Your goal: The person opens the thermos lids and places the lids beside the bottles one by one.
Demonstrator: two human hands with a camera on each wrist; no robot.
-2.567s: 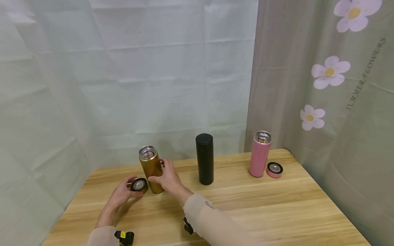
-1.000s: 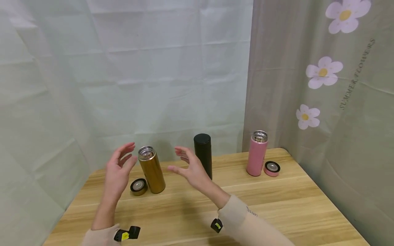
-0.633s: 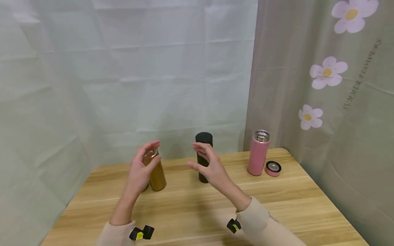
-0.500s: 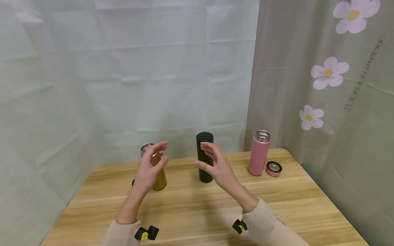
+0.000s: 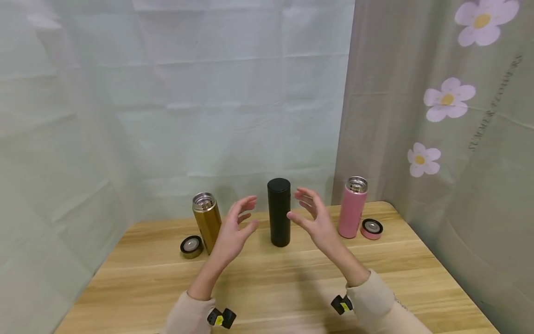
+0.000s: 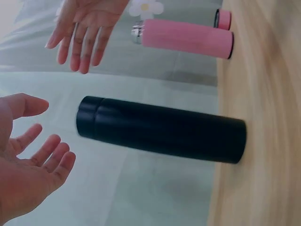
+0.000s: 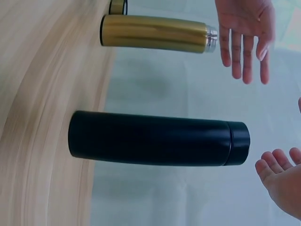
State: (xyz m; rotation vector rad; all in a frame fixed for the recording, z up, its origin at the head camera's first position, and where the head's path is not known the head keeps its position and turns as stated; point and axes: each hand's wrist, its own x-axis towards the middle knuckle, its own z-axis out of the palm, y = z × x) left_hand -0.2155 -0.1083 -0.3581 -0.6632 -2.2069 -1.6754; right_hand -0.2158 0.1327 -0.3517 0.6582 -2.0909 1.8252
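A black thermos flask (image 5: 279, 213) with its lid on stands upright on the table, between my two hands. My left hand (image 5: 231, 232) is raised left of it, fingers loosely bent and holding nothing. On the other side my right hand (image 5: 318, 222) is held up, its thumb tip near the flask in the head view. Both wrist views show a gap between the hands and the black flask (image 6: 162, 129). Behind my left hand stands a gold thermos flask (image 5: 207, 222) without its lid; the gold lid (image 5: 191, 247) lies upside down beside it.
An uncapped pink thermos flask (image 5: 352, 211) stands at the right, its pink lid (image 5: 371, 229) upside down next to it. The wooden table (image 5: 267, 283) has its back edge close behind the flasks. A pale curtain (image 5: 233, 116) hangs behind.
My right hand has let go of the gold flask and my left hand has left the gold lid. Both rose and moved right, to either side of the black flask.
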